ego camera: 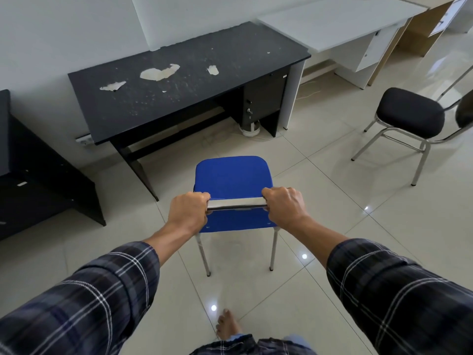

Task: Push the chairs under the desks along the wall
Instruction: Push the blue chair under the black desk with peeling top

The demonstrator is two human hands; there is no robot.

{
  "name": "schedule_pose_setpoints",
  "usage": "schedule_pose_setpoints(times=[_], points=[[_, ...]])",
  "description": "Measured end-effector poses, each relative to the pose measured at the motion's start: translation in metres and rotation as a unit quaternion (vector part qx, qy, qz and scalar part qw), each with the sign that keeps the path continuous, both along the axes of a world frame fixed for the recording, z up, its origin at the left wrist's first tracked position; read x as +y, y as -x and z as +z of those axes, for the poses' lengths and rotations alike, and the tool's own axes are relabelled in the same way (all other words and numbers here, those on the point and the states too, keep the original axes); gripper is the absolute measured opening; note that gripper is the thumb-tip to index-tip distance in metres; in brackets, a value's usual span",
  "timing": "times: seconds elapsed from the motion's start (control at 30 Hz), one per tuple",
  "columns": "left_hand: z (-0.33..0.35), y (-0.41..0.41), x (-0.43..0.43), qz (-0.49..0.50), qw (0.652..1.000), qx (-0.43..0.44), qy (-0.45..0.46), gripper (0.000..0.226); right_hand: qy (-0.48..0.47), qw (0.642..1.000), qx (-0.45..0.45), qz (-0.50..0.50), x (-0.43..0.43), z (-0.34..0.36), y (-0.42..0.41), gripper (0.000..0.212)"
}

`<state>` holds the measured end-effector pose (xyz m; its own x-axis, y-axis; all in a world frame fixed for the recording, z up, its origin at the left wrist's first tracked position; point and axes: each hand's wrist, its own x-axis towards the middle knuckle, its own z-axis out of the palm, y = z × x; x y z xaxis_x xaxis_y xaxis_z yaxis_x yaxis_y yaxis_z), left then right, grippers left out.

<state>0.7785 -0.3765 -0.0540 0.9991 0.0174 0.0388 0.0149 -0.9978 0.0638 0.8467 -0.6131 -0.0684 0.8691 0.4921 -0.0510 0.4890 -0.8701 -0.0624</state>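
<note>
Both hands (188, 212) (285, 208) clasp the blue chair's (231, 175) top rail.

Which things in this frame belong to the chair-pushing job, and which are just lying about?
Job:
blue chair, gripped by left hand and right hand
black desk
black chair, not yet pushed in
white desk

Lying about:
power strip by the wall
white round object under the black desk

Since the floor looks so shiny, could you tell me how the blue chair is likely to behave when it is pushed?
The blue chair will probably slide easily, as its thin metal legs stand on glossy tiled floor. It looks light, with a slim frame. With both hands gripping the high top bar, a caught foot might tip it forward.
</note>
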Motion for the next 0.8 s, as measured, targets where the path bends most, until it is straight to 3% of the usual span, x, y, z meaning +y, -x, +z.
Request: schedule_pose_setpoints(times=[0.43, 0.8], points=[[-0.005, -0.031, 0.032, 0.034, 0.999, 0.012, -0.001, 0.01, -0.003, 0.999, 0.007, 0.053, 0.036, -0.011, -0.048, 0.01], [-0.005, -0.083, 0.071, 0.127, 0.991, 0.02, -0.021, 0.011, -0.015, 0.989, 0.005, 0.148, 0.096, -0.008, -0.143, 0.011]])
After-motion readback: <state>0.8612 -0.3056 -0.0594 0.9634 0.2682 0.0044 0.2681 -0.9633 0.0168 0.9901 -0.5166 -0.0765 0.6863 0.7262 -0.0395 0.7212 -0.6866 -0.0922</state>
